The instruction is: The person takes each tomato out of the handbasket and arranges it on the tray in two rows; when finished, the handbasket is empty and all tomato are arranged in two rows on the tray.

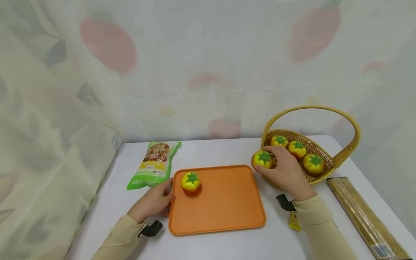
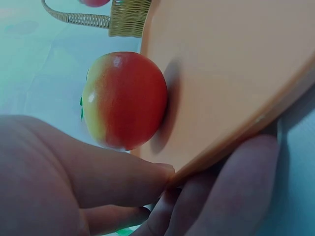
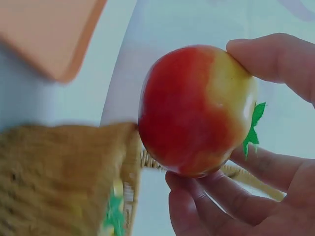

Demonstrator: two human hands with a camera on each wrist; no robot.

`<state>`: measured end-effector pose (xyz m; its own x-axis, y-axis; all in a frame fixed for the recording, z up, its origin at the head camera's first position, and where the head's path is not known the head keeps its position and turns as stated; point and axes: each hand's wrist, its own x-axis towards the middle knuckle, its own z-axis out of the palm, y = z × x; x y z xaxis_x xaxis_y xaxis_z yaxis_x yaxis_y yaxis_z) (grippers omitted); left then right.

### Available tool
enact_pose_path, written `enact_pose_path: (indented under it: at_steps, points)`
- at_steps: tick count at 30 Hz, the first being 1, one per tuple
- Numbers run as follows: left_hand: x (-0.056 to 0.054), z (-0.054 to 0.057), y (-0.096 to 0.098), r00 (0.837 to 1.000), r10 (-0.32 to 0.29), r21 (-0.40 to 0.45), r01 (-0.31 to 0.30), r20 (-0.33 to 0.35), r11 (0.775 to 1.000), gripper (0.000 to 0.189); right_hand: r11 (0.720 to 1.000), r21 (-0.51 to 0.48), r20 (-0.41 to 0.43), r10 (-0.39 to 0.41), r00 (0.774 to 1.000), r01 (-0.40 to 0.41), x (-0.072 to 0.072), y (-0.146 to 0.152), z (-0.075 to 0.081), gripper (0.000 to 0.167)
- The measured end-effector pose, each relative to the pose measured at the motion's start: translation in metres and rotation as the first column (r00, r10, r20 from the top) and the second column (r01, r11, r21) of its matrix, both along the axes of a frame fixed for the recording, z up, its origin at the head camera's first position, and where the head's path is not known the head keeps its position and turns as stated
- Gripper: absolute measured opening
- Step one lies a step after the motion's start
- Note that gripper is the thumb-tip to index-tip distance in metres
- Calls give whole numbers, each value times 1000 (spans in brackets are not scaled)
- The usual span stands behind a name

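Note:
My left hand [image 1: 154,201] pinches the left rim of an orange tray [image 1: 224,202], thumb above and fingers below the edge in the left wrist view. On the tray, close to that hand, sits a red-and-yellow tomato [image 1: 191,182] with a green leafy top. My right hand [image 1: 286,173] grips another such tomato [image 3: 197,110] between thumb and fingertips, over the left side of a wicker basket [image 1: 338,159]. Several more tomatoes lie in the basket, among them one tomato [image 1: 313,164] at its right; the hand hides part of the inside.
The basket's tall arched handle [image 1: 312,107] rises above it. A green food packet [image 1: 151,169] lies behind my left hand. To the right is a long brown wrapped bundle [image 1: 364,215], and a small yellow sachet [image 1: 294,221] lies beside my right sleeve. A printed curtain [image 1: 208,72] hangs behind the table.

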<state>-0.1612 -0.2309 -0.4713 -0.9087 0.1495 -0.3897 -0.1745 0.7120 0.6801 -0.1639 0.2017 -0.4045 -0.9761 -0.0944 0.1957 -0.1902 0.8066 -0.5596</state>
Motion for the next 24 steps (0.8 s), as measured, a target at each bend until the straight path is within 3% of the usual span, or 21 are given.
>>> enact_pose_path:
  at_steps: [11,24]
  points:
    - [1,-1,-1,1000,-4,29,5,-17,1000,72,994,-61,-6,95,995,-95,-2,-51,-14,63]
    - [2,1,-1,1000,2,37,-2,-3,999,72,971,-82,64,231,971,-226,-5,-107,-41,67]
